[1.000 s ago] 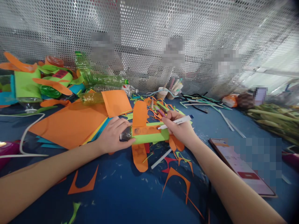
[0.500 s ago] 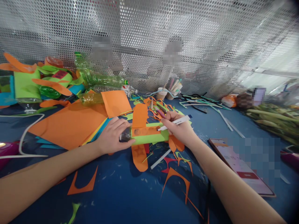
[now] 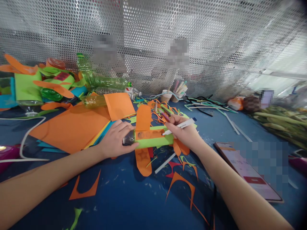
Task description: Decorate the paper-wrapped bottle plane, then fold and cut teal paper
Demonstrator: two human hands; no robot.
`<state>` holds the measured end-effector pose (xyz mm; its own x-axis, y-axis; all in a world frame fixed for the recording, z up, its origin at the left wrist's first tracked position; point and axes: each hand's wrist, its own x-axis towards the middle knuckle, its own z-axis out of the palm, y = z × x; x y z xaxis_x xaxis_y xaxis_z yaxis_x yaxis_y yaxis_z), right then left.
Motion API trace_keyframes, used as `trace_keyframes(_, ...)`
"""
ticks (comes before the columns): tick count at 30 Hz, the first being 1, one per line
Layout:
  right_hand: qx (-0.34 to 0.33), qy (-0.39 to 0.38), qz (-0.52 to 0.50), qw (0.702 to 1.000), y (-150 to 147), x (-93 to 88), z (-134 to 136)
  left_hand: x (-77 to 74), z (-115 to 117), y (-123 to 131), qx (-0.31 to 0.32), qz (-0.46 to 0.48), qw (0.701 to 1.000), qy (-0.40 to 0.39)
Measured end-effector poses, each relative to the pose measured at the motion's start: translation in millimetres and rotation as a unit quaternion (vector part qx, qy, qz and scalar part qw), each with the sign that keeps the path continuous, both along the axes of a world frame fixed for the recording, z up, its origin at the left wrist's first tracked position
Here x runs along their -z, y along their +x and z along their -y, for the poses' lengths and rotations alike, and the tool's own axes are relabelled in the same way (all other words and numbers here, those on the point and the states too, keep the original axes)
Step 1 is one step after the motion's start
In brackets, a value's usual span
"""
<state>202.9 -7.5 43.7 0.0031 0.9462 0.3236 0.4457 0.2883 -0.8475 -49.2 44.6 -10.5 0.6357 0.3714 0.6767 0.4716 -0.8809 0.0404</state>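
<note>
A paper-covered plastic bottle (image 3: 157, 141) lies on its side, wrapped in light green paper with an orange strip (image 3: 153, 134) along it and orange wings (image 3: 143, 117) on both sides. Dark drawn shapes show on the strip and on the near wing. My left hand (image 3: 118, 137) is closed around the bottle's clear left end. In my right hand (image 3: 183, 131) is a white marker (image 3: 181, 125), its dark tip at the orange strip. Another slim purple pen-like thing (image 3: 165, 117) shows beside the right fingers; whether they hold it I cannot tell.
Orange paper sheets (image 3: 72, 127) lie at left, below decorated bottles (image 3: 27, 86). Paper scraps (image 3: 181, 183) are scattered about the blue table. Cups of pens (image 3: 178, 92) stand at the back. A tablet-like screen (image 3: 249, 172) lies by my right forearm. A perforated metal screen rises behind.
The marker's tip has shifted very slightly along the orange strip, with a small movement of my right hand. My left hand keeps its place on the bottle.
</note>
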Motion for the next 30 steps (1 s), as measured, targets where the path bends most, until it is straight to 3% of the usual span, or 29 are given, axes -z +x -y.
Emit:
trace_keyframes(21, -0.008, -0.003, 0.01, 1.0, -0.1, -0.5, 0.5, -1.3, -0.3, 0.1, 0.002, -0.007, 1.0, -0.012)
trace_keyframes(30, 0.031, 0.009, -0.034, 0.999, 4.2, 3.8, -3.2, -0.2, -1.4, -0.3, 0.005, -0.006, 1.0, -0.007)
